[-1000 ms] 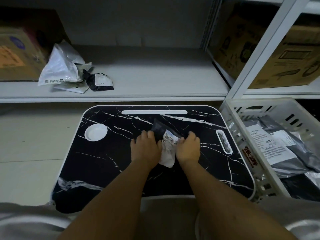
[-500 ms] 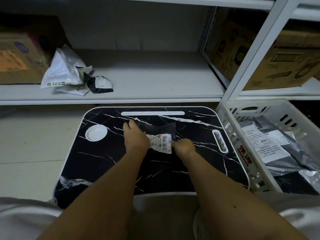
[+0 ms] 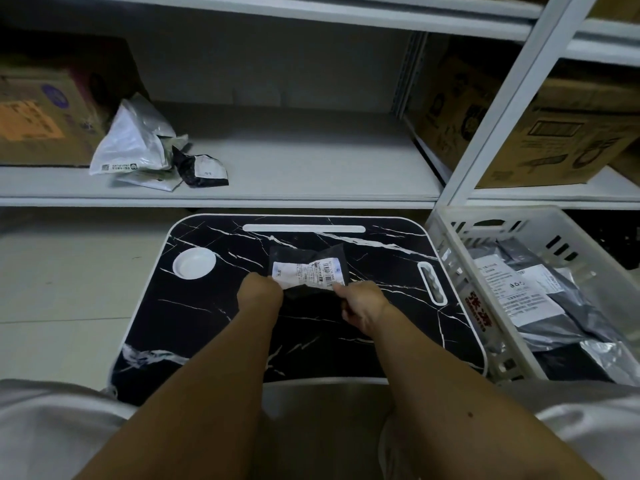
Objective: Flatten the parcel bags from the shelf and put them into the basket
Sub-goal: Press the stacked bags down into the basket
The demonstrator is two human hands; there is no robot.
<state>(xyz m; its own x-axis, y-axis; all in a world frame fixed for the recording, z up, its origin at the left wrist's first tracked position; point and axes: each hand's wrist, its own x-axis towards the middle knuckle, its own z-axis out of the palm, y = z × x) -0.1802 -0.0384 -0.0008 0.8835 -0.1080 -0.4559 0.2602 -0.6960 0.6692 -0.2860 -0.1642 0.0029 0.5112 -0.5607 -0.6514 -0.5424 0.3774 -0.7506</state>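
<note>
As seen from the head camera, the small black plastic parcel bag with a crumpled white shipping label point(image 3: 308, 268) lay on the black marble-patterned lap table with a white rim point(image 3: 214, 327), toward its far centre. The left hand point(image 3: 259, 295) gripped the bag's near left corner, fingers curled under and hidden behind the knuckles. The right hand point(image 3: 362, 306) pinched the near right corner of the label between curled fingers. Both hands were at the bag's near edge, just apart from each other. On the grey metal shelf point(image 3: 311, 168) behind the table, a crumpled white plastic parcel bag point(image 3: 133, 143) and a small crumpled black bag with a white label point(image 3: 202, 170) sat beside a brown cardboard box point(image 3: 45, 123) at the left. To the right of the table stood the white slotted plastic basket point(image 3: 460, 271), touching the table's edge and holding flattened grey and black labelled bags point(image 3: 540, 306).
</note>
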